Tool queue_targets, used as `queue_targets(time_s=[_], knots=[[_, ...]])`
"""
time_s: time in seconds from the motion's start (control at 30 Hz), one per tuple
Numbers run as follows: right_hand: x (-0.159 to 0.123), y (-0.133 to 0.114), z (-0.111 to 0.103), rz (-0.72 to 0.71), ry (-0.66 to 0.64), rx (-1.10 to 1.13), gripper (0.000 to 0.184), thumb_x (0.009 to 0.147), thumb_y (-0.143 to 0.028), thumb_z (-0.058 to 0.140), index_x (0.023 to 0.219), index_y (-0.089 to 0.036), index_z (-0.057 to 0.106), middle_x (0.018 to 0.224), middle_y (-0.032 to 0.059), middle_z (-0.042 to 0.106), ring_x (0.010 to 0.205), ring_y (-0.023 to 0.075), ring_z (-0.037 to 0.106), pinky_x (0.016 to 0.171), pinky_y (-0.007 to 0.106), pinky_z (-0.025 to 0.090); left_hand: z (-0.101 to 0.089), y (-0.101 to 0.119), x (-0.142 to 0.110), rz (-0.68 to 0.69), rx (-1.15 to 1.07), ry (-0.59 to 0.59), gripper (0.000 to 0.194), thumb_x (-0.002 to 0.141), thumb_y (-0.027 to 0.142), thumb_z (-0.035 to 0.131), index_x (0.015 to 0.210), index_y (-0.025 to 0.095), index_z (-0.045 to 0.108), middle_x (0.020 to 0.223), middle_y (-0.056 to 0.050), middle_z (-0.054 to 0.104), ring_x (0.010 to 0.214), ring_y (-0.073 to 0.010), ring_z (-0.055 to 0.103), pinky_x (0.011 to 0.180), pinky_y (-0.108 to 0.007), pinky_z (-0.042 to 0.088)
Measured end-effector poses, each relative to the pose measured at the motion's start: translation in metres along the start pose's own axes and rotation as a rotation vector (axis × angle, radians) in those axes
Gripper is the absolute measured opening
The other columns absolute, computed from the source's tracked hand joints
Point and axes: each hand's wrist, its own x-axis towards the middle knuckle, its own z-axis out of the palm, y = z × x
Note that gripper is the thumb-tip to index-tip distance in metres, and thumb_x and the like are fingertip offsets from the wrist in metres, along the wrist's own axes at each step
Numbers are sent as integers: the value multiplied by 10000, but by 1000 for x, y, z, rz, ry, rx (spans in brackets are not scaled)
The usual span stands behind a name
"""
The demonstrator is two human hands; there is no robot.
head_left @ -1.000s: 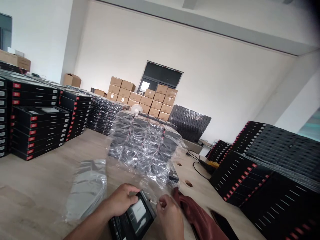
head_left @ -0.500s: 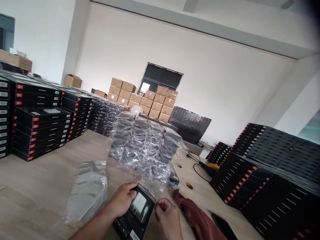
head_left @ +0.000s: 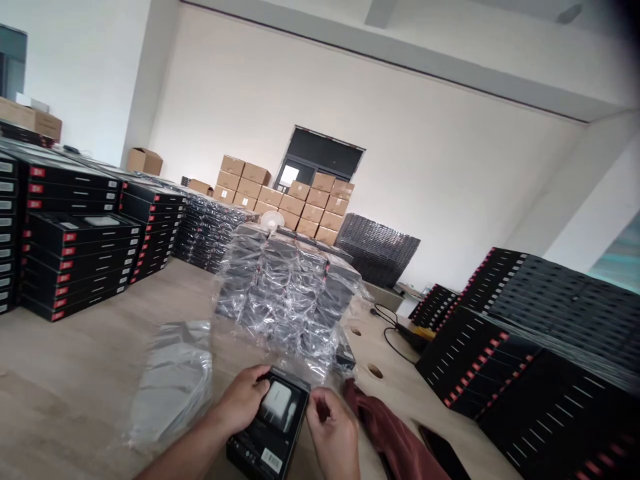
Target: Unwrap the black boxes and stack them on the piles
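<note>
A black product box (head_left: 274, 417) with a picture of a white charger and a barcode label lies tilted in front of me. My left hand (head_left: 244, 400) grips its left side, thumb on the front face. At the upper right edge of the box is my right hand (head_left: 331, 423), thumb and forefinger pinched together against the edge. What those fingertips hold, if anything, is too small to make out. Left of the box lies a stack of clear plastic bags (head_left: 173, 380). Just beyond it stand stacked boxes wrapped in clear plastic (head_left: 285, 287).
Stacks of black boxes rise on the left (head_left: 83, 260) and the right (head_left: 540, 393). A dark red cloth (head_left: 393, 437) and a phone (head_left: 443, 450) lie right of my right hand. Black cables (head_left: 397, 327) run near a hole (head_left: 375, 371) in the table. Cartons (head_left: 305, 207) are piled behind.
The box's top has tipped slightly, showing more of its upper edge. My right hand has shifted a little up and left, closer against the box edge. The left hand keeps its grip.
</note>
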Motion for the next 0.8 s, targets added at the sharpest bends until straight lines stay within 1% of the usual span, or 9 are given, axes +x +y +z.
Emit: queue_targets(time_s=[0.07, 0.17, 0.3, 0.4, 0.47, 0.53, 0.6, 0.7, 0.8], knots=[[0, -5, 0, 62, 5, 99, 202, 757, -377, 598, 683, -194, 641, 642, 8, 625, 585, 154, 566, 575, 233, 452, 3, 1, -1, 10, -17, 84, 398, 790, 292, 489, 1133, 146, 627, 1094, -77, 677, 983, -227, 613, 888, -304, 434], [0, -7, 2, 262, 27, 348, 284, 761, -466, 612, 705, -188, 630, 675, 7, 607, 582, 147, 527, 507, 226, 430, 8, 9, -5, 114, -38, 190, 330, 839, 347, 484, 1089, 167, 601, 1043, -72, 681, 908, -214, 623, 833, -305, 451], [3, -2, 1, 411, 50, 651, 289, 715, -457, 702, 678, -202, 571, 606, -51, 523, 532, 104, 459, 493, 196, 404, 12, 25, -11, 261, -221, 112, 200, 826, 338, 558, 946, 178, 575, 1042, -65, 658, 927, -196, 613, 832, -284, 458], [7, -3, -8, 405, 43, 741, 348, 638, -411, 783, 883, -227, 619, 802, -21, 646, 725, 145, 583, 664, 230, 476, 6, 33, -9, 254, -295, 39, 255, 738, 288, 662, 947, 170, 575, 998, -58, 654, 953, -196, 596, 874, -288, 442], [9, -8, -16, 380, -73, 717, 453, 634, -395, 789, 1025, -237, 625, 968, 22, 677, 867, 189, 616, 778, 282, 487, -3, 35, -6, 210, -264, -33, 298, 705, 279, 678, 966, 159, 601, 961, -52, 656, 919, -192, 594, 854, -289, 442], [9, -12, -22, 340, -244, 624, 429, 682, -388, 751, 1062, -222, 642, 1000, 48, 686, 873, 207, 626, 815, 316, 484, -13, 33, -4, 145, -135, -86, 285, 671, 289, 687, 917, 153, 638, 898, -30, 651, 853, -181, 586, 783, -269, 442], [5, -13, -24, 303, -402, 508, 381, 694, -370, 733, 1030, -200, 674, 971, 61, 698, 832, 221, 630, 794, 335, 491, -22, 27, -4, 71, 107, -111, 283, 596, 294, 730, 837, 162, 666, 828, 1, 625, 786, -171, 564, 690, -243, 418], [-2, -9, -20, 285, -604, 462, 436, 611, -270, 777, 1029, -190, 682, 984, 63, 706, 929, 266, 626, 837, 367, 481, -27, 21, -10, -73, 489, -185, 339, 443, 232, 795, 762, 183, 688, 750, 22, 602, 720, -181, 547, 598, -237, 365], [-3, -8, -21, 281, -646, 543, 539, 593, -262, 787, 1109, -207, 643, 1060, 66, 690, 1022, 284, 605, 922, 396, 444, -24, 25, -17, -122, 508, -263, 384, 406, 166, 786, 774, 184, 679, 731, 17, 616, 703, -193, 553, 590, -240, 358]])
